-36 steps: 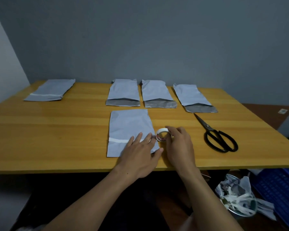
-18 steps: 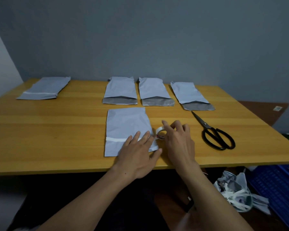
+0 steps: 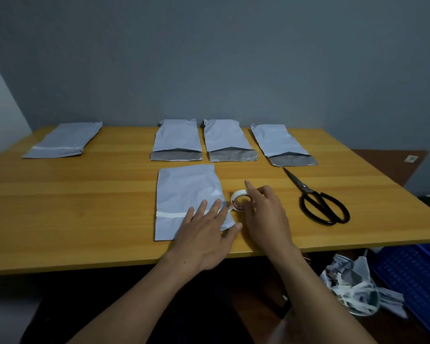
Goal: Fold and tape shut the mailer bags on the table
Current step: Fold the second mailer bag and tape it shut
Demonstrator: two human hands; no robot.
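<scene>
A grey-blue mailer bag [image 3: 186, 189] lies near the table's front edge, its lower end folded over. A white tape strip [image 3: 171, 214] runs across the fold. My left hand [image 3: 204, 234] presses flat on the bag's lower right part, over the strip's right end. The white tape roll [image 3: 239, 201] stands just off the bag's right edge, with its tape still joined to the strip. My right hand [image 3: 266, 219] is beside the roll with loose fingers touching its right side and the index finger raised. Three unfolded mailer bags [image 3: 225, 137] lie in a row behind.
Black scissors [image 3: 318, 202] lie right of my right hand, blades pointing away. A folded, taped bag [image 3: 65, 140] sits at the far left of the wooden table [image 3: 85, 194]. Below the table's right side are a bin of paper scraps [image 3: 350, 286] and a blue crate [image 3: 412, 274].
My right hand has loosened from the tape roll: its fingers lifted and spread, and the index finger rose. My left hand stayed pressed on the bag.
</scene>
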